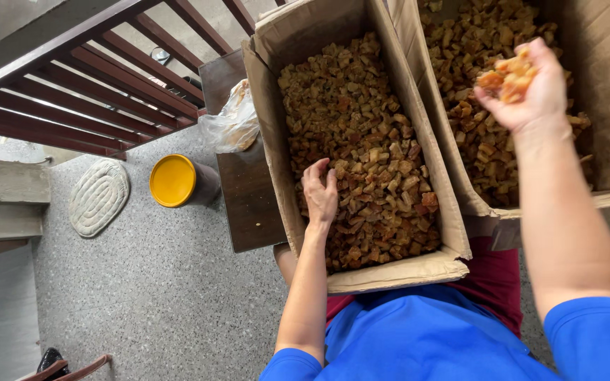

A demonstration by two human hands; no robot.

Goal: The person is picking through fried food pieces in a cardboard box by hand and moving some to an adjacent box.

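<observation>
Here, croutons (510,76) in right hand (531,92).

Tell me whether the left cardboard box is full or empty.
Nearly full: the left cardboard box holds brown cubes almost to its rim; left hand rests on them.

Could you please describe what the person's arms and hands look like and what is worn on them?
Both arms are bare below short bright blue sleeves. The left hand and right hand wear no gloves; no rings, watch or bracelets are visible.
</observation>
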